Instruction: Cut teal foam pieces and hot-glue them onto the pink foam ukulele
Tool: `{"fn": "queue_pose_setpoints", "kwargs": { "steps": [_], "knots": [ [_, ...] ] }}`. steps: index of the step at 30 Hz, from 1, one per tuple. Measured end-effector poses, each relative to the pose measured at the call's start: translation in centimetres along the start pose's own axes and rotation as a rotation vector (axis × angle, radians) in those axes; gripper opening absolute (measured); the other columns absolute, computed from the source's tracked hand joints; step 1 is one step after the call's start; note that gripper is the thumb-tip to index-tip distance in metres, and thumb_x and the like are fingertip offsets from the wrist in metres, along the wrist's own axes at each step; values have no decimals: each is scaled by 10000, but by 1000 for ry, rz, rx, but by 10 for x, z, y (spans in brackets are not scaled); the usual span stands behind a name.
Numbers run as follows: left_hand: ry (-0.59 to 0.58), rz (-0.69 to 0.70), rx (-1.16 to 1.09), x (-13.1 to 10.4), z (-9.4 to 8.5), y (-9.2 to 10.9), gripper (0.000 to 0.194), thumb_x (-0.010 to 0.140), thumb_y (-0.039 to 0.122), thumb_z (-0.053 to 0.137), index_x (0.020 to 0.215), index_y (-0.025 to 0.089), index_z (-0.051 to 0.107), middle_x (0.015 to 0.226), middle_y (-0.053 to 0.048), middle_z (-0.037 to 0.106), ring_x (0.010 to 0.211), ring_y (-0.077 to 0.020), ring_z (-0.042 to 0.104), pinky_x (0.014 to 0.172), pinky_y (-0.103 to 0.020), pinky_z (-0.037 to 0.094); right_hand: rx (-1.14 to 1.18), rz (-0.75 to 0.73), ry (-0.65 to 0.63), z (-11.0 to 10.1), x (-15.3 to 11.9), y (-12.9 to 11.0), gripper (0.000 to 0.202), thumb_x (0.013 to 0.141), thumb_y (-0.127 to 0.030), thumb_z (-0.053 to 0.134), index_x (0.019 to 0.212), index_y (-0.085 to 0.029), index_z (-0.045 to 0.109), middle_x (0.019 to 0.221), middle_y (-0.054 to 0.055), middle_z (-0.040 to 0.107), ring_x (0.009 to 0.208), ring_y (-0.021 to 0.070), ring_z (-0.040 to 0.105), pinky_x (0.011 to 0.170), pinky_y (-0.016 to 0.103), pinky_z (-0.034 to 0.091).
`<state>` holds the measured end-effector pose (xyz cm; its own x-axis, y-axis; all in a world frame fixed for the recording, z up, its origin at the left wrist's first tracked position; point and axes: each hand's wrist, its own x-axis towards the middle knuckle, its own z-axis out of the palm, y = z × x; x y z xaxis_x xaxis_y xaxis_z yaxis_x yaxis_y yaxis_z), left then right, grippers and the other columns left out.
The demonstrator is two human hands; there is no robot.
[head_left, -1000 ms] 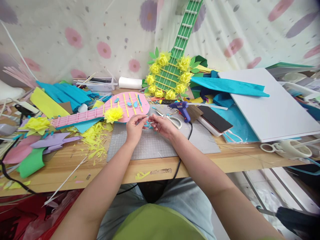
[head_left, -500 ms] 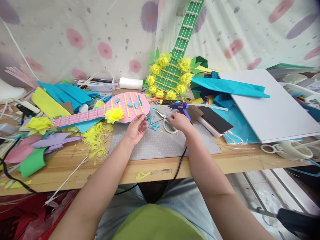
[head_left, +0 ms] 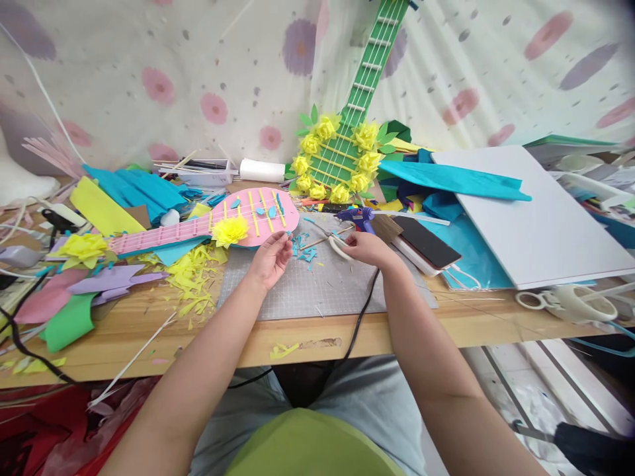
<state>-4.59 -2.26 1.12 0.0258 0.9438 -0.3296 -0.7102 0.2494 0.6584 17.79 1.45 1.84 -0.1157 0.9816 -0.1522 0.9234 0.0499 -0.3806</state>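
My left hand [head_left: 272, 260] is closed in a pinch just in front of the pink paper guitar [head_left: 243, 210]. A tiny blue paper bit [head_left: 288, 233] shows at its fingertips. My right hand [head_left: 370, 248] is closed on the white handles of a pair of scissors [head_left: 339, 247], whose blades point left and away from me over the grey cutting mat [head_left: 292, 291]. Small blue paper scraps [head_left: 308, 252] and a thin stick [head_left: 325, 238] lie between the hands. Behind my right hand is a blue glue gun [head_left: 358, 217].
A green paper guitar [head_left: 342, 155] with yellow flowers leans on the curtain. To the right lie a phone on a white block [head_left: 427, 241], a white board [head_left: 540, 231] and a tape roll [head_left: 588, 304]. Yellow scraps [head_left: 198, 274] and coloured paper [head_left: 69, 320] cover the left side.
My right hand has taken the scissors by the handles and shifted slightly right; the scissors have turned a little. My left hand keeps its pinch in nearly the same place.
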Motion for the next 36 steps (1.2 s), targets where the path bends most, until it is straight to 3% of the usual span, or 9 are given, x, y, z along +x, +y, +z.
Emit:
{"fn": "queue_pose_setpoints", "kwargs": {
  "steps": [3, 6, 11, 14, 22, 36],
  "knots": [
    [-16, 19, 6, 1, -1, -2, 124, 793, 44, 572, 760, 163, 589, 720, 33, 651, 539, -26, 596, 449, -102, 483, 355, -83, 6, -2, -2, 9, 202, 688, -372, 579, 749, -181, 562, 710, 18, 607, 639, 147, 526, 557, 261, 353],
    [-28, 54, 13, 3, -3, -3, 129, 783, 35, 575, 762, 162, 586, 711, 35, 654, 544, -36, 604, 453, -116, 490, 498, -242, 97, 5, -1, 1, 324, 639, -432, 633, 816, -185, 522, 750, 7, 577, 664, 137, 492, 588, 258, 355],
    [-17, 116, -15, 4, -4, -1, 135, 770, 30, 593, 783, 164, 577, 625, 54, 621, 531, -37, 599, 460, -107, 482, 259, -475, 240, 27, -5, -34, 490, 640, -547, 649, 919, -175, 494, 902, 65, 603, 818, 203, 528, 776, 342, 356],
    [-25, 154, -39, 3, -5, 1, 140, 753, 37, 618, 797, 163, 576, 663, 41, 646, 587, -55, 627, 475, -118, 489, 125, -568, 234, 38, -9, -45, 498, 687, -586, 598, 942, -177, 473, 958, 85, 602, 887, 229, 542, 827, 366, 334],
    [-62, 224, -46, 5, -7, 0, 158, 725, 39, 645, 782, 164, 568, 709, 36, 666, 635, -65, 637, 574, -162, 530, -32, -506, 212, 42, -15, -54, 487, 727, -654, 526, 858, -191, 456, 840, 60, 628, 801, 223, 567, 772, 330, 303],
    [-34, 200, -31, 6, -6, 0, 160, 758, 2, 581, 776, 161, 586, 700, 41, 660, 626, -59, 630, 558, -160, 527, -87, -489, 214, 41, -18, -57, 487, 762, -661, 503, 852, -182, 519, 752, 43, 646, 700, 184, 567, 764, 314, 314]
  ]
}}
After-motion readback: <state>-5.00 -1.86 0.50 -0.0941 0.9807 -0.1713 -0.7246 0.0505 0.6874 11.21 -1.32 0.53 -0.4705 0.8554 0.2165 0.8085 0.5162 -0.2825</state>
